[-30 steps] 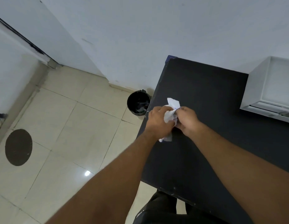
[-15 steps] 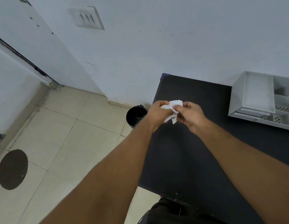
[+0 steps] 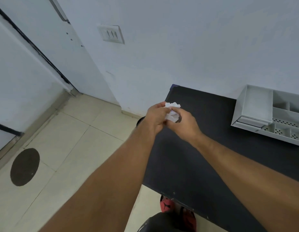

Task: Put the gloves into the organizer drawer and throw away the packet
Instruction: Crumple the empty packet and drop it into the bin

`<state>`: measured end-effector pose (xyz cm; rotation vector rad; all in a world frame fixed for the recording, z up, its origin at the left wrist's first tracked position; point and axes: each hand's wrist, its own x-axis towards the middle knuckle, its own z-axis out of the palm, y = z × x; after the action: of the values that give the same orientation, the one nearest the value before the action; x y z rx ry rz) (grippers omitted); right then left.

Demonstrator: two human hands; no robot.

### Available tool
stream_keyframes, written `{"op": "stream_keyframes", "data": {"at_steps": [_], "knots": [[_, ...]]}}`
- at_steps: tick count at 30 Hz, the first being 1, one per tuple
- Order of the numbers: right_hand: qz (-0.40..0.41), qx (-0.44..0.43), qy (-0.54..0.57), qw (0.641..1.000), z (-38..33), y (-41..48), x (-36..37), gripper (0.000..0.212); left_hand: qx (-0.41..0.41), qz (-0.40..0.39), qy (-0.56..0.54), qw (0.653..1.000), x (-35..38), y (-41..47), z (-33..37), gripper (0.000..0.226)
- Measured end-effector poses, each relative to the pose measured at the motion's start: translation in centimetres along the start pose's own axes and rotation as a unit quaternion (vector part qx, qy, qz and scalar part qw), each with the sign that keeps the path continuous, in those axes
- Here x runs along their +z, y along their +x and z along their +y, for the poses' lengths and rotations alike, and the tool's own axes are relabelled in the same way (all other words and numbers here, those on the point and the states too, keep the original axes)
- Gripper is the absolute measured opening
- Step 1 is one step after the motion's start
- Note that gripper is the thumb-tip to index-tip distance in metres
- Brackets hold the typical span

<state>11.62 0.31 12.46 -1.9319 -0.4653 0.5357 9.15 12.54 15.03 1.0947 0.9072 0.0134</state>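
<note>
Both hands hold a crumpled white packet (image 3: 171, 113) above the left edge of the black table (image 3: 204, 148). My left hand (image 3: 155, 117) grips it from the left, my right hand (image 3: 183, 123) from the right, fingers closed around it. The white organizer (image 3: 255, 113) stands at the table's far right, its drawer shut as far as I can tell; open compartments show on top. No gloves are visible. A black bin (image 3: 140, 120) on the floor is almost wholly hidden behind my left wrist.
Beige floor tiles lie left of the table, with a dark round patch (image 3: 25, 166) on them. A white wall with a switch plate (image 3: 112, 34) is ahead, a door frame to the left. My red shoe (image 3: 167, 205) shows under the table's near edge.
The view has tilted upward, showing more wall and the organizer. My hands kept crumpling the packet smaller and now cover the bin that was visible beside them.
</note>
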Motion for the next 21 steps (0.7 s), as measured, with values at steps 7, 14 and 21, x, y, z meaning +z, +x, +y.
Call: {"op": "stream_keyframes", "data": {"at_steps": [7,14,21], "knots": [[0.057,-0.014,-0.009,0.998,-2.6,0.5,1.6,0.038,-0.039,0.014,-0.044,0.998,-2.9,-1.8,1.5,0.014],[0.096,0.084,0.167,0.978,-7.2,3.3,7.2,0.036,-0.019,-0.034,0.081,0.996,-9.4,-0.4,6.3,0.03],[0.169,0.13,0.259,0.942,-12.9,6.3,16.9,0.016,-0.004,-0.139,0.159,0.977,-19.7,2.0,11.0,0.042]]}}
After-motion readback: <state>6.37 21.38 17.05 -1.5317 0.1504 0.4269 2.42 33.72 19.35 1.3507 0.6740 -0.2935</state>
